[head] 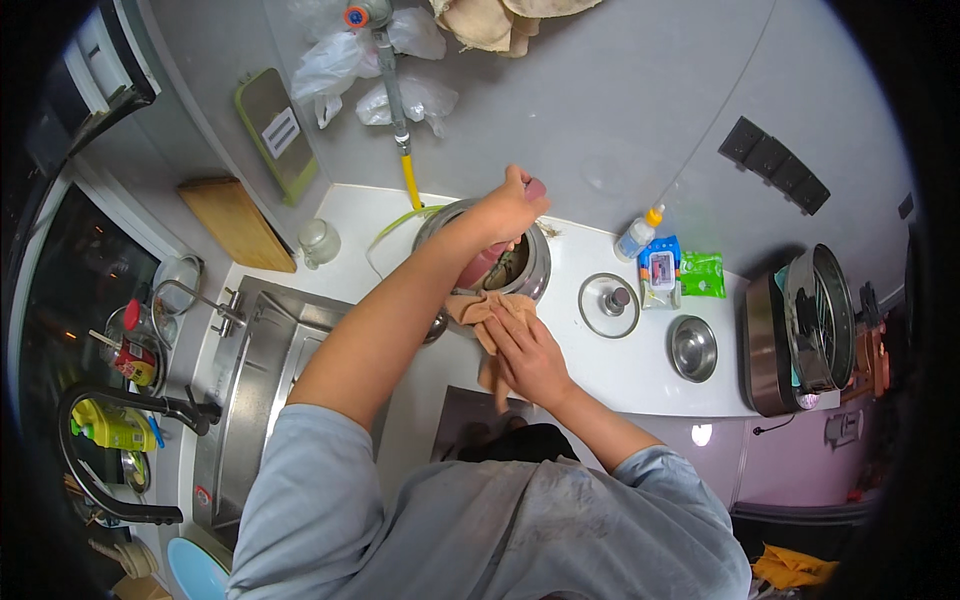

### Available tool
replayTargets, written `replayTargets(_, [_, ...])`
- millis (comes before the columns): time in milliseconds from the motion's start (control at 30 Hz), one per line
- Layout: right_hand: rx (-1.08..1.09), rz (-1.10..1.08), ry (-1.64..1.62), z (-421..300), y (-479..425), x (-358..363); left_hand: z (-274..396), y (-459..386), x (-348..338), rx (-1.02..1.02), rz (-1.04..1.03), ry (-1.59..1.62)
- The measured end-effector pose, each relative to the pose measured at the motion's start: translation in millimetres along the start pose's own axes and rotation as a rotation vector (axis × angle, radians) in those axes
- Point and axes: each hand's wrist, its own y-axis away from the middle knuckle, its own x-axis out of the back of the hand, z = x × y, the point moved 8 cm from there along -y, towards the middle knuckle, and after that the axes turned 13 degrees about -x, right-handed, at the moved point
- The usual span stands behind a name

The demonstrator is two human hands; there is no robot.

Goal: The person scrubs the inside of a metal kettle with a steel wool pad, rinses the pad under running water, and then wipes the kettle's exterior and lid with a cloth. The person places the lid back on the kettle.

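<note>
A wide-mouthed metal pot (538,262) stands on the white counter by the wall. My left hand (514,206) reaches over its mouth, fingers closed around a pink implement (484,262) that slants down into the pot; its exact kind is unclear. Something dark is partly visible inside. Against the pot's near side, my right hand (529,356) presses a tan cloth (491,311) with its fingers spread over it; part of the cloth hangs below. A rounded metal part (436,328) shows beside the cloth, mostly hidden by my left forearm.
Right of the pot lie a glass lid (600,319), wipes packs (660,281), a squeeze bottle (637,236) and a steel bowl (694,349). A countertop appliance (765,345) stands farther right. To the left are a glass jar (319,244), a steel sink (240,412) and a black faucet (112,394).
</note>
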Motion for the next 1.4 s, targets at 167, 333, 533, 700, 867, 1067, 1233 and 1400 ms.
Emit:
replayTargets(167, [0.143, 0.073, 0.0, -26, -20, -10, -3, -2, -1, 0.009, -0.012, -0.031])
replayTargets(333, [0.114, 0.035, 0.029, -34, -34, -16, -6, -3, -2, 0.019, -0.043, -0.031])
replayTargets(533, [0.199, 0.1, 0.16, 1, -11, -15, -15, -8, -1, 0.009, -0.032, 0.031])
replayTargets(700, [-0.325, 0.173, -0.048, 83, 10, -8, -10, -8, -4, 0.004, -0.037, 0.072])
replayTargets(867, [-0.71, 0.146, -0.855, 155, 6, -63, -7, -9, -8, 0.043, 0.035, 0.196])
replayTargets(1067, [-1.069, 0.008, -1.598, 183, 22, -154, -18, -5, -4, 0.091, 0.134, 0.285])
replayTargets(1233, [-1.238, 0.128, -1.845, 135, 40, -159, -20, 2, 4, 0.085, 0.222, 0.303])
replayTargets(1400, [-1.214, 0.304, -1.767, 130, 60, -185, -28, 3, 8, 0.075, 0.246, 0.34])
